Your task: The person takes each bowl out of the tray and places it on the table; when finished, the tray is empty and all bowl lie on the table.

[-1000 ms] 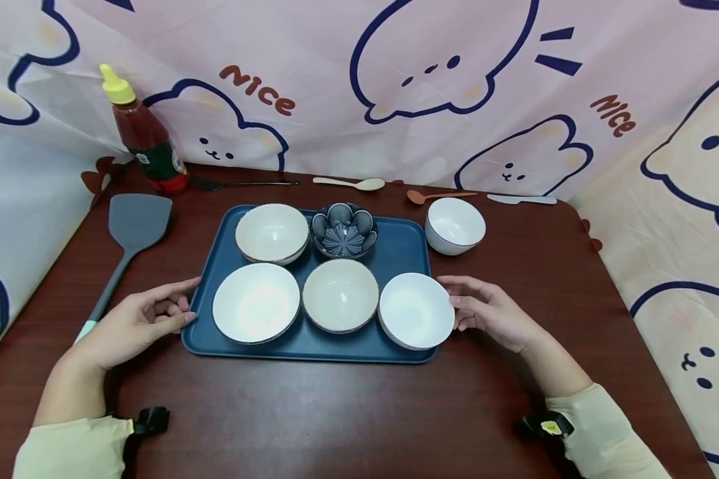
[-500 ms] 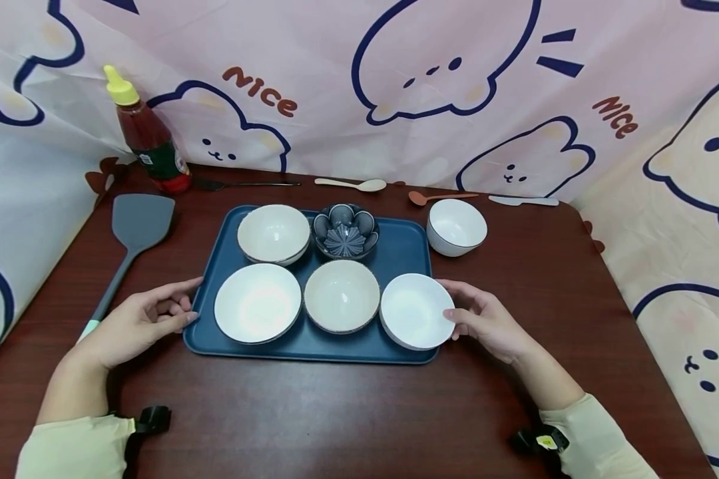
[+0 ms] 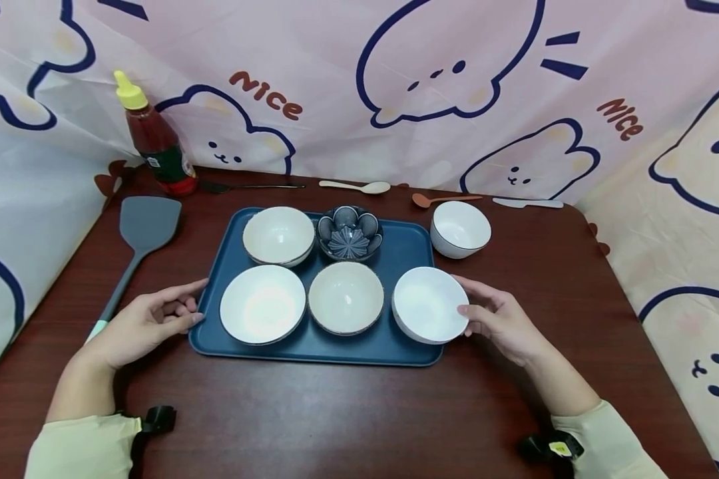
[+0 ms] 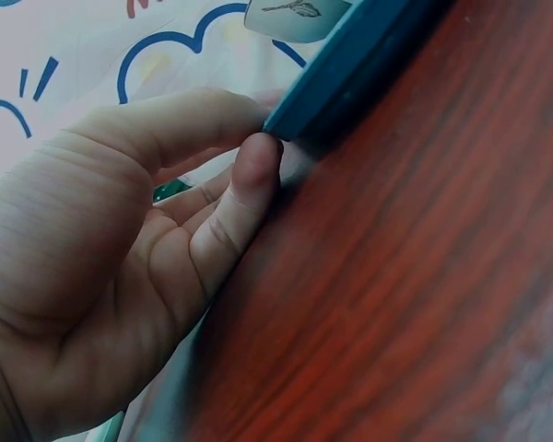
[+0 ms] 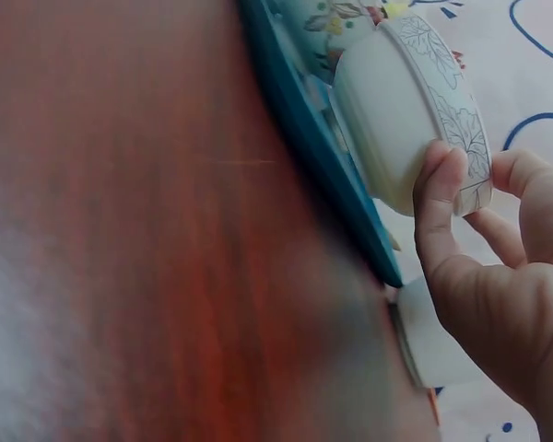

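Observation:
My left hand (image 3: 150, 322) holds the left edge of a blue tray (image 3: 317, 352) between thumb and fingers; the left wrist view shows the tray's edge (image 4: 318, 78) at the thumb tip. My right hand (image 3: 503, 322) grips a white bowl (image 3: 429, 305) by its right side, thumb over the rim. In the right wrist view this bowl (image 5: 387, 115) has a leaf-pattern band and looks tilted above the tray's front right corner. Also on the tray are a wide white bowl (image 3: 262, 305), a cream bowl (image 3: 345, 298), another cream bowl (image 3: 278, 234) and a dark flower-shaped bowl (image 3: 349, 233).
Another white bowl (image 3: 460, 229) stands right of the tray. Along the back lie a dark fork (image 3: 218, 188), a cream spoon (image 3: 371, 188), a brown spoon (image 3: 422, 199) and a white knife (image 3: 527, 203). A sauce bottle (image 3: 162, 146) and grey spatula (image 3: 150, 223) are at left.
My right thumb has come over the bowl's rim, and the bowl has shifted slightly right and up, widening the gap to the cream bowl. My left hand stays at the tray's edge.

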Tool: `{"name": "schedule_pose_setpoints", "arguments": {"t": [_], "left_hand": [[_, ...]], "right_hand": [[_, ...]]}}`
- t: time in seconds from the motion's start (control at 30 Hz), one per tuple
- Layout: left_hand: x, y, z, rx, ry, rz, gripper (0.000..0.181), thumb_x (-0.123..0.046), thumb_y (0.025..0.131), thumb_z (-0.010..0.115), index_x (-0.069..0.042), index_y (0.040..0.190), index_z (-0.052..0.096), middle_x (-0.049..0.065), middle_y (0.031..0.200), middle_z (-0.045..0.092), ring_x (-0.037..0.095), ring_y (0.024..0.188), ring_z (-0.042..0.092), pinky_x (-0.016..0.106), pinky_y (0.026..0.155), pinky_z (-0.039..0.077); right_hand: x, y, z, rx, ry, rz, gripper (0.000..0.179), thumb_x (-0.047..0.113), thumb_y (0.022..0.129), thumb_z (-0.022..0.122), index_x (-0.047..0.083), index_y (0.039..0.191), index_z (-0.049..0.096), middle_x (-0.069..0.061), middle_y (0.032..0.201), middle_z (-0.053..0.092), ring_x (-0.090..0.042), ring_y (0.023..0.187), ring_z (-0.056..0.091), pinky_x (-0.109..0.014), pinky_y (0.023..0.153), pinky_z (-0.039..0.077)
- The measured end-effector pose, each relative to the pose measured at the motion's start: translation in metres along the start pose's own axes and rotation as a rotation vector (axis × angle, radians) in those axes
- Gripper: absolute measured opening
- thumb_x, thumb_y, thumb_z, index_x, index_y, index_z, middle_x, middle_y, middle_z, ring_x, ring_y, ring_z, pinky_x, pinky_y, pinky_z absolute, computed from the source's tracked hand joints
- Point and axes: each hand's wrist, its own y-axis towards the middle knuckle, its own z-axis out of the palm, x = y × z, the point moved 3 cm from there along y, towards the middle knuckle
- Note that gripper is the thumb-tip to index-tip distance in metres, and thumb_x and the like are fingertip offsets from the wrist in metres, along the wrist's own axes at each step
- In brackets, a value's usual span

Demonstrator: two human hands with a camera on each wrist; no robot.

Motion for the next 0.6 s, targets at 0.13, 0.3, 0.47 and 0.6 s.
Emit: {"name": "schedule_pose_setpoints", "arguments": {"t": [0.13,0.3,0.47,0.6], "left_hand": [[0.000,0.001,0.001,-0.005,0.010,0.015,0.053,-0.015,0.096,0.067,-0.008,0.146,0.049,0.007,0.101,0.060,0.006,0.085,0.058,0.016,0.068,0.051],[0.000,0.000,0.001,-0.005,0.010,0.017,0.053,-0.016,0.097,0.066,-0.008,0.146,0.049,0.007,0.102,0.060,0.006,0.085,0.058,0.017,0.068,0.051],[-0.002,0.000,0.001,-0.007,0.014,0.010,0.052,-0.017,0.097,0.067,-0.008,0.146,0.050,0.007,0.102,0.060,0.006,0.085,0.058,0.017,0.068,0.051],[-0.001,-0.002,0.000,-0.008,0.004,0.006,0.053,-0.017,0.097,0.067,-0.009,0.146,0.049,0.007,0.102,0.060,0.007,0.086,0.058,0.016,0.069,0.051]], "right_hand": [[0.004,-0.006,-0.010,-0.035,-0.013,-0.008,0.053,0.008,0.100,0.059,0.006,0.150,0.043,-0.004,0.135,0.052,-0.015,0.079,0.067,-0.025,0.068,0.057],[0.007,-0.013,-0.022,-0.077,0.000,-0.015,0.052,0.007,0.101,0.057,0.007,0.151,0.043,-0.003,0.134,0.053,-0.013,0.078,0.067,-0.023,0.069,0.057],[0.008,-0.018,-0.035,-0.093,0.078,-0.043,0.052,0.001,0.100,0.055,0.008,0.151,0.043,-0.001,0.131,0.056,-0.012,0.080,0.068,-0.022,0.069,0.057],[0.007,-0.022,-0.048,-0.129,0.124,-0.068,0.053,-0.004,0.100,0.053,0.009,0.150,0.045,0.001,0.123,0.060,-0.011,0.079,0.068,-0.022,0.067,0.056]]}}
